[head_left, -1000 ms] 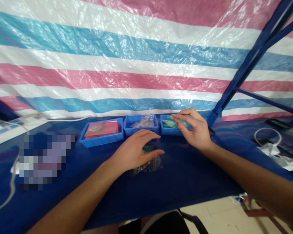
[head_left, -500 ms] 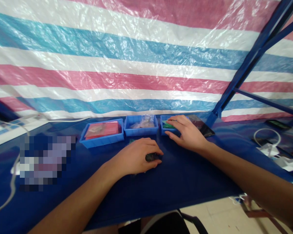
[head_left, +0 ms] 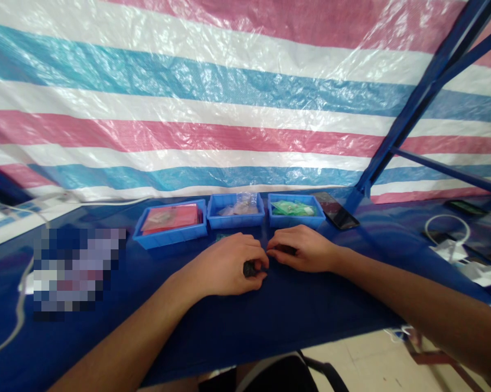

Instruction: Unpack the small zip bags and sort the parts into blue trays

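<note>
My left hand [head_left: 233,264] is curled over the blue tabletop, its fingers closed round a small dark object [head_left: 249,268] that is mostly hidden. Just right of it, my right hand [head_left: 300,249] has thumb and fingertips drawn together close to the left fingertips. Whatever those right fingertips hold, if anything, is too small to make out. Behind the right hand stands a blue bin [head_left: 296,221] with green packets [head_left: 292,208] inside. A small green piece [head_left: 221,238] shows partly from behind my left hand.
A middle blue bin [head_left: 235,220] holds clear plastic bags [head_left: 245,206]; a left blue bin [head_left: 172,238] holds red packets [head_left: 180,216]. A dark phone-like slab [head_left: 338,211] lies beside the right bin. Cables [head_left: 20,310] run at left, and a blurred-out patch covers something there.
My right hand has left the right-hand bin and come down and left to my left hand, its fingers closing. The left fingers have curled slightly further around the dark object.
</note>
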Action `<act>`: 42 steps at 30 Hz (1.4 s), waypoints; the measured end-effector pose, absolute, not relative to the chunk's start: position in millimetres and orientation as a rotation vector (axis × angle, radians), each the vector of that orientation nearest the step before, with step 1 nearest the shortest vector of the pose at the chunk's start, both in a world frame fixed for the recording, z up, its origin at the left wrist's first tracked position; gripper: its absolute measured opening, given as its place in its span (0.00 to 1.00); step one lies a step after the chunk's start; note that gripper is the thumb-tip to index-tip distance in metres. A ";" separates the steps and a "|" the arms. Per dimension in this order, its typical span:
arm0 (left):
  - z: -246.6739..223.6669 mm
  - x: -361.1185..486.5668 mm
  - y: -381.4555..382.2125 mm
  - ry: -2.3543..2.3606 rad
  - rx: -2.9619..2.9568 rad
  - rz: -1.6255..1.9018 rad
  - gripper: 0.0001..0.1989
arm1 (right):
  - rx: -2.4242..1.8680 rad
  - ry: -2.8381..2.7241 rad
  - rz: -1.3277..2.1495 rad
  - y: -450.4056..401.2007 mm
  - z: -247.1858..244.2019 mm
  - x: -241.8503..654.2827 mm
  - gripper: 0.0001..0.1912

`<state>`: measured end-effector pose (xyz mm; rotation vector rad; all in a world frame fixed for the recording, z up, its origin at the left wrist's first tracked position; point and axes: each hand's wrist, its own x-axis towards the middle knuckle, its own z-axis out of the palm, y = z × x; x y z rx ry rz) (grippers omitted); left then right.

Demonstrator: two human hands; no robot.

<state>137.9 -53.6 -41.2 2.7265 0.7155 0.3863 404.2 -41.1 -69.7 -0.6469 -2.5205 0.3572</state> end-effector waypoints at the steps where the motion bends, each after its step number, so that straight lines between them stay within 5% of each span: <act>1: -42.0 138.7 -53.9 0.716 2.722 0.394 0.06 | -0.656 -2.521 0.367 -40.0 -70.4 404.2 0.08; 8: -33.5 140.4 -56.3 0.686 2.547 0.812 0.11 | -0.735 -2.369 0.466 -43.5 -60.7 402.2 0.12; 13: -29.6 139.6 -53.2 0.719 2.365 1.065 0.09 | -0.825 -2.048 0.891 -49.0 -58.8 398.3 0.20; 19: -34.7 137.6 -47.7 0.778 2.281 1.128 0.09 | -0.759 -1.709 1.281 -47.7 -66.1 391.0 0.17; 25: -37.6 140.5 -49.5 0.716 2.500 1.096 0.21 | -0.769 -1.545 1.390 -43.6 -62.1 390.5 0.21; 31: -37.3 140.4 -48.7 0.782 2.514 1.169 0.09 | -0.774 -1.489 1.503 -46.1 -61.7 391.5 0.19; 37: -37.1 140.1 -48.9 0.953 2.373 1.110 0.09 | -0.808 -1.541 1.488 -48.1 -60.4 388.8 0.21; 42: -38.7 141.6 -50.2 0.943 2.411 1.136 0.22 | -0.870 -1.452 1.455 -45.7 -61.0 388.6 0.19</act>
